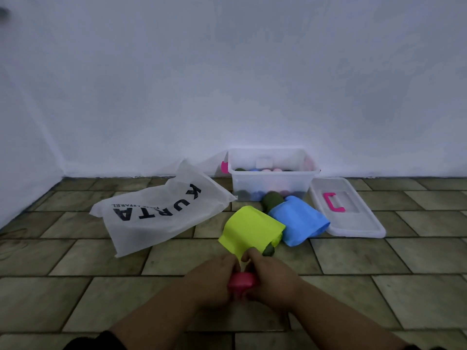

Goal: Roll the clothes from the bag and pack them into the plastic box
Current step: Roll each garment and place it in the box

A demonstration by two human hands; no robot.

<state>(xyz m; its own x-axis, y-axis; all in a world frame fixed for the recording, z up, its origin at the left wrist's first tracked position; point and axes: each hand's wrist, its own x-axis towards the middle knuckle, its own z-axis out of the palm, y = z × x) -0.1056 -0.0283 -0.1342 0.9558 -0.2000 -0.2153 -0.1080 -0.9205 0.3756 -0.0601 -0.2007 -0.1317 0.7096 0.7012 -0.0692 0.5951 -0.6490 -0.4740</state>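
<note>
I log: L hand [214,281] + R hand [274,282], both grips clenched on pink roll [240,280], front centre. Betw. them & box [273,172]: yellow cloth [250,228], blue cloth [299,218], dk green cloth [271,199]. Bag [161,210] left, lid [353,224] right. Tiled floor [101,299], white wall [227,72].

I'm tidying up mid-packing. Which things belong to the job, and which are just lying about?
Job: red roll, gripped by left hand and right hand; yellow cloth; blue cloth; dark green cloth; white bag; plastic box.
Lying about: box lid, set down beside the box.
</note>
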